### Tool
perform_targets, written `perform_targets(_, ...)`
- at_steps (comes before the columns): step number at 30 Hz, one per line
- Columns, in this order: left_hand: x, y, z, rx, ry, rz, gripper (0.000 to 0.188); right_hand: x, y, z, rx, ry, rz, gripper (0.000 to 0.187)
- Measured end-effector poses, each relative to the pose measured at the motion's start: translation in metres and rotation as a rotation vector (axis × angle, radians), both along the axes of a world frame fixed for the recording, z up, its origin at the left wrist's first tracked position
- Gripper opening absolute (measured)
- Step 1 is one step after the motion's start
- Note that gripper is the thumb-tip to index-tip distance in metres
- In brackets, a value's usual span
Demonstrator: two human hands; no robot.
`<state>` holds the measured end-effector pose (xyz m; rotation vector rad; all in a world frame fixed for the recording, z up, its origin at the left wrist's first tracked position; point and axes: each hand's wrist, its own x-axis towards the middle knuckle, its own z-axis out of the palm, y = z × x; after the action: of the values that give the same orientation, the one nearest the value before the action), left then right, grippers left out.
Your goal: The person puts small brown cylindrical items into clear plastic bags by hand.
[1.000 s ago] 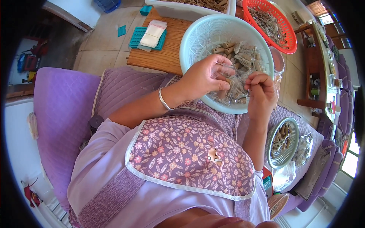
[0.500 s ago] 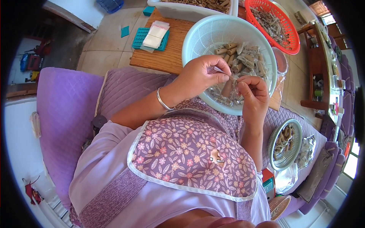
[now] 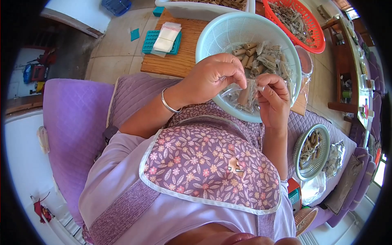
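Observation:
Both my hands are over a pale blue mesh basin (image 3: 208, 41). My right hand (image 3: 274, 98) pinches a small clear plastic bag (image 3: 252, 86) between thumb and fingers. My left hand (image 3: 218, 77), with a silver bangle at the wrist, has its fingers curled together at the bag's other side. Just under the bag shows a tan cylinder (image 3: 243, 98); I cannot tell whether it is inside the bag or lies below. In the basin lie several loose tan cylinders (image 3: 250, 52) and several wrapped in clear plastic (image 3: 269, 61).
On the wooden table (image 3: 179, 53) a stack of clear bags (image 3: 167, 36) lies on a teal tray (image 3: 148, 41). A white bin (image 3: 196, 11) and a red basket (image 3: 322, 38) stand beyond. To the right, a small green basket (image 3: 300, 165) holds more tan pieces on the purple seat (image 3: 292, 134).
My left fingers have tipped downward and uncurled slightly at the bag. The bag's top is spread more visibly between my hands, and the view has shifted a little.

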<state>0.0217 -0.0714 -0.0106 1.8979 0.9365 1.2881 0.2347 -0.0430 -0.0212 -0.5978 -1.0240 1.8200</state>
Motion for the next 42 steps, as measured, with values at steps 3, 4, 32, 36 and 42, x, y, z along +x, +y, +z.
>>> perform_targets(3, -0.006, 0.003, -0.002, -0.01, 0.014, 0.031, 0.013, -0.001, 0.003, 0.008, -0.062, -0.006, 0.025, 0.014)
perform_targets(4, -0.009, 0.005, -0.003, -0.001, 0.036, 0.041, 0.013, -0.001, 0.005, 0.01, -0.086, -0.002, 0.044, 0.014)
perform_targets(32, 0.026, -0.003, -0.003, -0.457, -1.018, -0.056, 0.054, -0.043, -0.025, -0.007, -0.208, 0.073, 0.002, 0.016)
perform_targets(36, 0.022, -0.003, -0.001, -0.425, -0.916, -0.043, 0.052, -0.043, -0.025, 0.005, -0.079, -0.137, -0.066, 0.018)
perform_targets(42, 0.019, -0.008, 0.001, -0.356, -0.583, -0.035, 0.05, -0.043, -0.015, 0.004, 0.147, -0.324, -0.199, 0.01)
